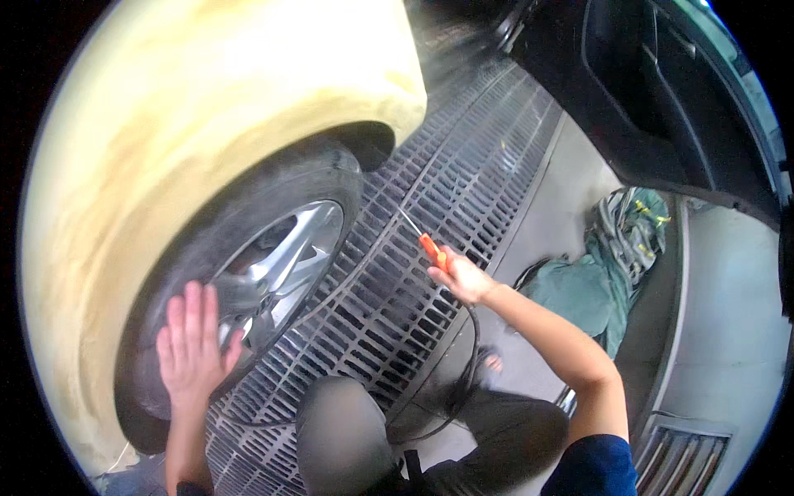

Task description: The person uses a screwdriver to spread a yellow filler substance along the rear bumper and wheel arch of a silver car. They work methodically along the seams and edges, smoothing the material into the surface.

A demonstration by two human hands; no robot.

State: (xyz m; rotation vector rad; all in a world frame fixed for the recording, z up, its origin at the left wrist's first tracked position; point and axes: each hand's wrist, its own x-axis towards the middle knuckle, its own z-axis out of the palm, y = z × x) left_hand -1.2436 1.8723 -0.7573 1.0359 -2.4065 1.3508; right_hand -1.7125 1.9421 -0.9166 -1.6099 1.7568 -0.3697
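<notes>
My right hand (465,277) is wrapped round an orange air blow gun (432,250), whose thin metal nozzle points up and left, toward the wheel side. A dark hose (474,339) hangs from under that hand and loops down beside my leg. On the left, my left hand (193,347) is stretched out, fingers extended, over the lower edge of the car's tyre (149,364) and silver wheel rim (281,264). Whether its palm touches the rubber cannot be made out. Round the wheel curves a pale yellow fender (223,91) with smeared, dusty-looking patches.
Slotted floor grating (438,207) runs beside the wheel. An open dark car door (662,107) reaches in at upper right. Below it lies a bundle of green-grey cloth (608,273). My bent knee (343,422) is close to the tyre. A wall vent (682,459) is at lower right.
</notes>
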